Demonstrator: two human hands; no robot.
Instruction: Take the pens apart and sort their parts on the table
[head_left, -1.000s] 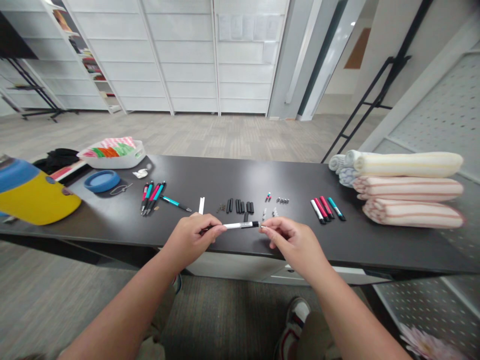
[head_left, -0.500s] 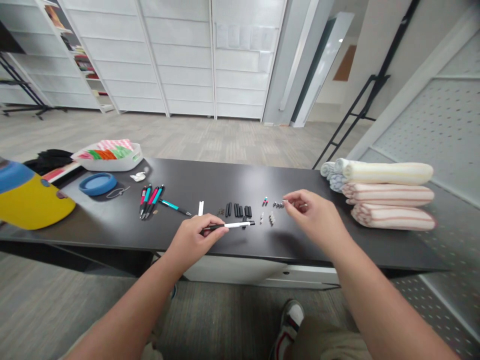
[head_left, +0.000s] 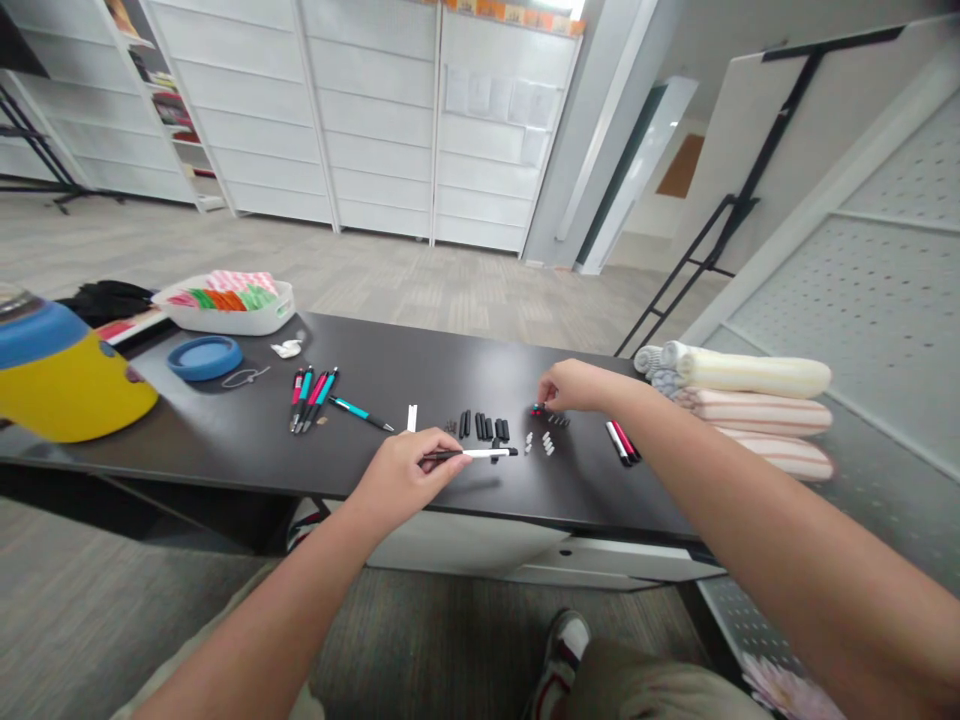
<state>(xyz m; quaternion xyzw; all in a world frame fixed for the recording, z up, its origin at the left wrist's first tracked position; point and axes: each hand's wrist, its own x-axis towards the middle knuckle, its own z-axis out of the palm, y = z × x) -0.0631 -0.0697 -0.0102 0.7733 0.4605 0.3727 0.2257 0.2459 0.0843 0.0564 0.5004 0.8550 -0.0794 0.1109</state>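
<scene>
My left hand [head_left: 414, 467] is closed around a white and black pen [head_left: 489, 453], which lies level just above the table. Over the small red and blue pieces [head_left: 536, 410] my right hand [head_left: 576, 386] has its fingertips pinched together; what they hold, if anything, is hidden. A row of tiny dark pieces [head_left: 559, 421] lies under that hand. Several white pieces [head_left: 548, 443] are nearer the front edge. Between the hands are short black tubes [head_left: 484, 427] in small groups, with tiny springs [head_left: 451, 427] to their left. White and red barrels [head_left: 619, 442] rest below my right forearm.
Several click pens [head_left: 311, 400] and a teal pen [head_left: 361, 412] lie on the dark table [head_left: 420, 350]. Farther left are a blue lid [head_left: 204, 358], a white basket [head_left: 247, 320] and a yellow-blue container [head_left: 67, 390]. Rolled towels [head_left: 757, 370] are stacked at the right.
My right hand has moved left and down to the red and blue pieces. The white and red barrels have come into view beneath its forearm. My left hand still holds the pen.
</scene>
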